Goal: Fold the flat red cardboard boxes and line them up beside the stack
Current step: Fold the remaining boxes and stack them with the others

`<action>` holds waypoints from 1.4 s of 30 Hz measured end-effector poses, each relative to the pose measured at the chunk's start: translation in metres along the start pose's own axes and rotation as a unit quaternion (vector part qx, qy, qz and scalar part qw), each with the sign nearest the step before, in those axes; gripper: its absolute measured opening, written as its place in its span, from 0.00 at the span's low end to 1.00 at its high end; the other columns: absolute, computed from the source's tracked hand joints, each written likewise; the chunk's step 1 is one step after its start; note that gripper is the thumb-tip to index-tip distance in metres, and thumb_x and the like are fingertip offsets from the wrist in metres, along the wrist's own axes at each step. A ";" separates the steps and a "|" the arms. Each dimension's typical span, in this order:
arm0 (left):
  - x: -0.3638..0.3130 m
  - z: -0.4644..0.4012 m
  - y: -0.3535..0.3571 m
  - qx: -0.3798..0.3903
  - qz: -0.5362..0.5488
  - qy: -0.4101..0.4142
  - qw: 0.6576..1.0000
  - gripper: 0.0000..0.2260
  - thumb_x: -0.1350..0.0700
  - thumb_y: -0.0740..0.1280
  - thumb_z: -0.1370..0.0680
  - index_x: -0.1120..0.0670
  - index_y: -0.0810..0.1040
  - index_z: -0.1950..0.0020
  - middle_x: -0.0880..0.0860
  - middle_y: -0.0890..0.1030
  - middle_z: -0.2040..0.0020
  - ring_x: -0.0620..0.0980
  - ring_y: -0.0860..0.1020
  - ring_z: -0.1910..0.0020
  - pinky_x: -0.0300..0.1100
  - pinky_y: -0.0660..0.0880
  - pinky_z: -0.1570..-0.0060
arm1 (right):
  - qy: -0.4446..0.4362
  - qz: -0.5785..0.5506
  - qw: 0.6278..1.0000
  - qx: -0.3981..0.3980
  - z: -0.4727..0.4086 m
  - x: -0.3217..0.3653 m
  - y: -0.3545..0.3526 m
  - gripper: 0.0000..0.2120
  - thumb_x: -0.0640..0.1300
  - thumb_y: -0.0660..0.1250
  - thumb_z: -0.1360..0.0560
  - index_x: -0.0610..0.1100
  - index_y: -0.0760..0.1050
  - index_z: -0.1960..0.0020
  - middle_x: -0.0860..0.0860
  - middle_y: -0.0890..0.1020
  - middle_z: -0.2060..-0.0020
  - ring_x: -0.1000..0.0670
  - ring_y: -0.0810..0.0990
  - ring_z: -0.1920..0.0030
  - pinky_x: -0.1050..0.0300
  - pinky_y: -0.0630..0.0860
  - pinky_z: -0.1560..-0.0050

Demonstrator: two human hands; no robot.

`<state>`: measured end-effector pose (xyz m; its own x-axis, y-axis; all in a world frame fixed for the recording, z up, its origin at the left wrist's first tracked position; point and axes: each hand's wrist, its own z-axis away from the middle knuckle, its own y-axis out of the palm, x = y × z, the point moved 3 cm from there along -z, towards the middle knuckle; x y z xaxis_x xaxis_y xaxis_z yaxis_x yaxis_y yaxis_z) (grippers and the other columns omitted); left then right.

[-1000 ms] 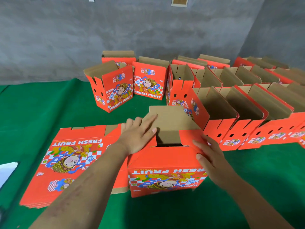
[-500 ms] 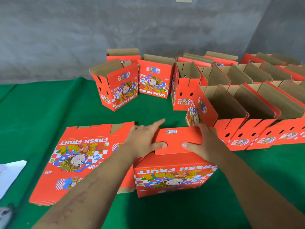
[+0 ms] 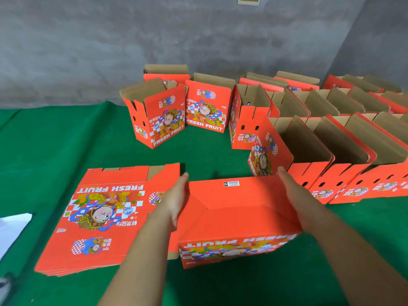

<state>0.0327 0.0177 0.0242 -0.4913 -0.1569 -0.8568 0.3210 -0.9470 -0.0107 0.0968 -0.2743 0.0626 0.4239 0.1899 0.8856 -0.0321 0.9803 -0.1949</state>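
A folded red box (image 3: 234, 215) stands on the green cloth in front of me, its closed flaps facing up and its printing upside down. My left hand (image 3: 174, 202) presses flat against the box's left side, fingers straight. On the opposite side my right hand (image 3: 293, 199) presses in the same way. To the left of the box lies the stack of flat red boxes (image 3: 99, 219), printed face up.
Several folded open boxes stand in rows at the right (image 3: 344, 155) and back (image 3: 205, 107); one (image 3: 154, 115) stands askew at the back left. A grey wall (image 3: 154, 40) closes the back. A white sheet (image 3: 13, 233) lies at the left edge.
The brown bottom flaps were folded shut and pressed down. Both hands then slid off the top to the box's two sides.
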 end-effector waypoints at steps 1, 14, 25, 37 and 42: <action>0.000 0.006 -0.002 -0.020 0.007 0.012 1.000 0.23 0.36 0.66 0.27 0.51 0.86 0.44 0.50 0.87 0.49 0.44 0.85 0.53 0.44 0.79 0.42 | 0.042 -0.052 0.998 0.019 0.004 -0.001 -0.003 0.31 0.68 0.63 0.22 0.46 0.78 0.30 0.43 0.84 0.44 0.44 0.81 0.49 0.49 0.75 0.40; -0.050 0.042 -0.012 0.157 0.047 0.367 0.916 0.37 0.64 0.59 0.31 0.43 0.75 0.24 0.43 0.63 0.17 0.37 0.67 0.22 0.32 0.74 0.36 | 0.082 -0.270 0.943 0.175 0.024 0.015 -0.024 0.30 0.65 0.80 0.40 0.48 0.88 0.46 0.45 0.87 0.46 0.44 0.88 0.54 0.45 0.84 0.53; -0.004 0.016 0.014 -0.112 -0.201 0.207 0.951 0.40 0.25 0.57 0.26 0.32 0.47 0.17 0.47 0.62 0.17 0.52 0.61 0.18 0.61 0.55 0.19 | -0.236 -0.138 0.962 -0.009 0.016 -0.007 0.012 0.39 0.41 0.69 0.22 0.58 0.55 0.18 0.45 0.64 0.25 0.40 0.73 0.27 0.36 0.74 0.32; 0.030 -0.022 0.112 0.109 -0.101 0.252 0.956 0.38 0.62 0.70 0.18 0.44 0.54 0.15 0.37 0.74 0.26 0.46 0.75 0.27 0.51 0.71 0.25 | -0.303 0.174 0.915 -0.201 -0.034 -0.102 0.037 0.70 0.52 0.89 0.47 0.43 0.48 0.18 0.48 0.60 0.24 0.48 0.58 0.22 0.45 0.57 0.21; 0.028 -0.070 0.132 0.090 -0.308 0.171 0.932 0.32 0.57 0.65 0.17 0.40 0.55 0.18 0.49 0.82 0.32 0.58 0.80 0.34 0.51 0.75 0.33 | -0.200 0.029 0.970 -0.137 -0.061 -0.113 0.036 0.26 0.41 0.72 0.29 0.58 0.74 0.34 0.55 0.80 0.44 0.44 0.80 0.41 0.50 0.78 0.37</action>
<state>0.1180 -0.0925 -0.0372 -0.2409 0.5012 -0.8311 -0.0933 -0.8643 -0.4942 0.1031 -0.2637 -0.0705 0.0412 0.3039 0.9518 0.2197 0.9265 -0.3054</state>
